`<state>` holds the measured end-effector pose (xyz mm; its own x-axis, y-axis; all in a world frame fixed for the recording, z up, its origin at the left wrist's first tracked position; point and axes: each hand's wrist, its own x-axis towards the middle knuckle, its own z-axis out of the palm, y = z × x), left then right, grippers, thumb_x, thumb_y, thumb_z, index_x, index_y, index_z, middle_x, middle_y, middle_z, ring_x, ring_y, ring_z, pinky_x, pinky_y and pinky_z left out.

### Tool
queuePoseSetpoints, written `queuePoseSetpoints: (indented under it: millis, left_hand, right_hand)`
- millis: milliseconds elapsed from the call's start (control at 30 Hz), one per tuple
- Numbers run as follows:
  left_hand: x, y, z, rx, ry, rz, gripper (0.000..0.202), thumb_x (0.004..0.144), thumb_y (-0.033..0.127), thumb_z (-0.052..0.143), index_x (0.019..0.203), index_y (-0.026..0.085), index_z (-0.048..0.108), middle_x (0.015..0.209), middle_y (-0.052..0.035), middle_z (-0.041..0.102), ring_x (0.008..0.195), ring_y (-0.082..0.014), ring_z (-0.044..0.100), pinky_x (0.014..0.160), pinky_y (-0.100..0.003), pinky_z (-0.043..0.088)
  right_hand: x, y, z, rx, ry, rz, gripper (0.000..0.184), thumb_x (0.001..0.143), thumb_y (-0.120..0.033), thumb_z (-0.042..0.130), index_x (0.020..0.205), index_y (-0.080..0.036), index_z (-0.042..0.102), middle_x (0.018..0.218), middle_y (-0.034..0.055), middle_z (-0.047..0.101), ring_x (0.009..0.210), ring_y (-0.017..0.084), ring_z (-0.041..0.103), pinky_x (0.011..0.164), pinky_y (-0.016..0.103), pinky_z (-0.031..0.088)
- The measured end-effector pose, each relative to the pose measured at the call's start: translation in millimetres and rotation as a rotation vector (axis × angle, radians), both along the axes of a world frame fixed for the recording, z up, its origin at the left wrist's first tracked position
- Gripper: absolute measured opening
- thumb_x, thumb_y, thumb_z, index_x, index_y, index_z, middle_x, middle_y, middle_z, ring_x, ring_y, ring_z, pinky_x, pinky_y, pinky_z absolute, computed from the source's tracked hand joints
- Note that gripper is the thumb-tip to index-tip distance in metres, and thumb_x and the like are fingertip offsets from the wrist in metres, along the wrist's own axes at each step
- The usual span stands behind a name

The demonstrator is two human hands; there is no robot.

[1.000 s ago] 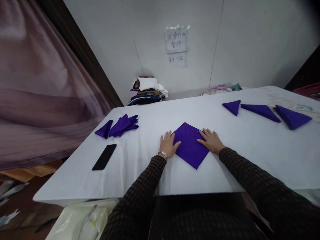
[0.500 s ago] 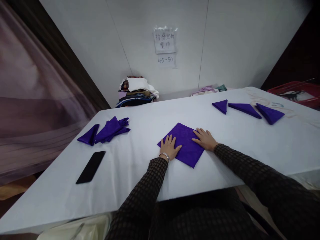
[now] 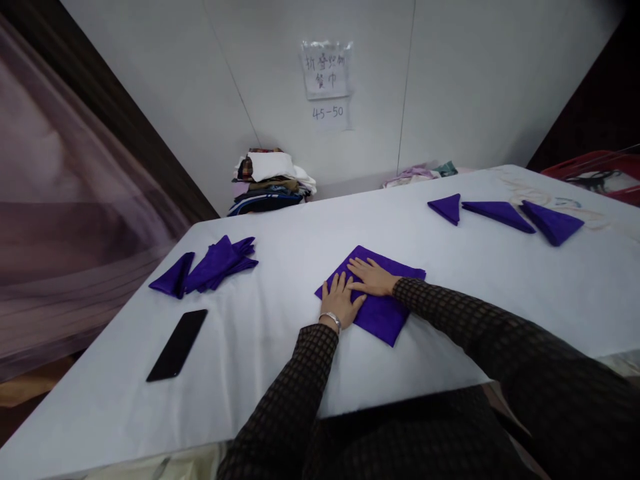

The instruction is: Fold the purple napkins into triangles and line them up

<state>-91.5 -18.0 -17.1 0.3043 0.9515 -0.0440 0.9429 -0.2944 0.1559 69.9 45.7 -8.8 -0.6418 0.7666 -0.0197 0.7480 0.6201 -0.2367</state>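
A purple cloth napkin [image 3: 383,320], folded to a flat square, lies at an angle on the white-covered table in front of me. My left hand [image 3: 341,301], with a silver bracelet at the wrist, rests flat on its left corner, fingers spread. My right hand [image 3: 373,277] also presses flat on the napkin, near its middle, with its fingertips close beside the left hand. Both hands are open and grip nothing. The right forearm covers part of the napkin's right side.
Folded purple napkins [image 3: 500,215] lie at the back right, and more purple napkins [image 3: 217,263] at the left. A black phone-like slab [image 3: 177,345] lies front left. Behind the table are piled clothes [image 3: 270,183] and a red basket [image 3: 590,163]. A handwritten sign [image 3: 327,80] hangs on the wall.
My right hand has slid left from the napkin's right edge to its middle, beside my left hand. The left hand stays in place. The view has shifted slightly.
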Motion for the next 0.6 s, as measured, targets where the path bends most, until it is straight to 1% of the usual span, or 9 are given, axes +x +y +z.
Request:
queuePoseSetpoints:
  millis: [100,167,267,367,433,533,600]
  left_hand:
    - [0.1,-1.0,0.2,0.006,-0.005,-0.005,0.072,0.091,0.065,0.023,0.148,0.021,0.032,0.158,-0.0087,0.024,0.147,-0.0269,0.015,0.117,-0.055,0.011]
    - [-0.1,-1.6,-0.1,0.013,-0.011,-0.008,0.073,0.091,0.065,0.022,0.148,0.020,0.032,0.158,-0.0088,0.024,0.146,-0.0273,0.015,0.117,-0.055,0.012]
    - [-0.4,-2.2,-0.5,0.024,-0.017,-0.004,0.074,0.091,0.065,0.021,0.148,0.020,0.031,0.158,-0.0087,0.024,0.146,-0.0273,0.016,0.117,-0.055,0.012]
    - [-0.4,-2.1,-0.3,0.023,-0.012,-0.001,0.073,0.091,0.066,0.021,0.148,0.021,0.031,0.158,-0.0081,0.024,0.146,-0.0267,0.016,0.117,-0.055,0.012]
    - [-0.3,-1.6,0.0,0.017,-0.005,-0.002,0.073,0.091,0.065,0.021,0.148,0.021,0.031,0.158,-0.0078,0.024,0.146,-0.0267,0.016,0.117,-0.055,0.012]
    - [-0.4,-0.6,0.2,0.014,0.014,-0.005,0.073,0.091,0.065,0.020,0.149,0.020,0.030,0.158,-0.0080,0.023,0.146,-0.0268,0.016,0.117,-0.054,0.013]
    - [-0.5,0.3,0.0,0.021,0.036,-0.007,0.073,0.092,0.064,0.021,0.149,0.020,0.030,0.158,-0.0085,0.023,0.147,-0.0267,0.015,0.117,-0.053,0.013]
  right_hand:
    - [13.2,12.2,-7.9,0.008,0.011,0.000,0.076,0.093,-0.065,0.022,0.150,-0.015,0.031,0.156,0.0135,0.025,0.145,0.027,0.017,0.116,0.050,0.014]
    - [25.1,18.0,-11.9,0.037,0.008,-0.032,0.074,0.093,-0.065,0.022,0.150,-0.018,0.031,0.156,0.0123,0.026,0.144,0.027,0.018,0.115,0.050,0.015]
    - [41.0,22.6,-14.8,0.051,-0.007,-0.099,0.075,0.093,-0.065,0.021,0.150,-0.017,0.031,0.156,0.0125,0.026,0.144,0.028,0.019,0.114,0.053,0.016]
    - [51.8,21.9,-12.8,0.037,-0.018,-0.149,0.077,0.093,-0.065,0.021,0.150,-0.015,0.030,0.157,0.0129,0.024,0.144,0.030,0.019,0.114,0.054,0.016]
    - [54.4,15.9,-9.1,0.021,-0.029,-0.209,0.078,0.093,-0.065,0.021,0.149,-0.013,0.031,0.156,0.0147,0.025,0.144,0.031,0.020,0.114,0.055,0.016]
    - [49.0,-4.3,-3.1,0.028,-0.013,-0.305,0.083,0.091,-0.068,0.020,0.149,-0.010,0.032,0.155,0.0185,0.025,0.143,0.033,0.020,0.113,0.056,0.016]
    - [41.6,-21.4,-1.2,0.059,0.030,-0.281,0.085,0.091,-0.070,0.019,0.149,-0.009,0.030,0.156,0.0179,0.024,0.144,0.032,0.016,0.115,0.054,0.013]
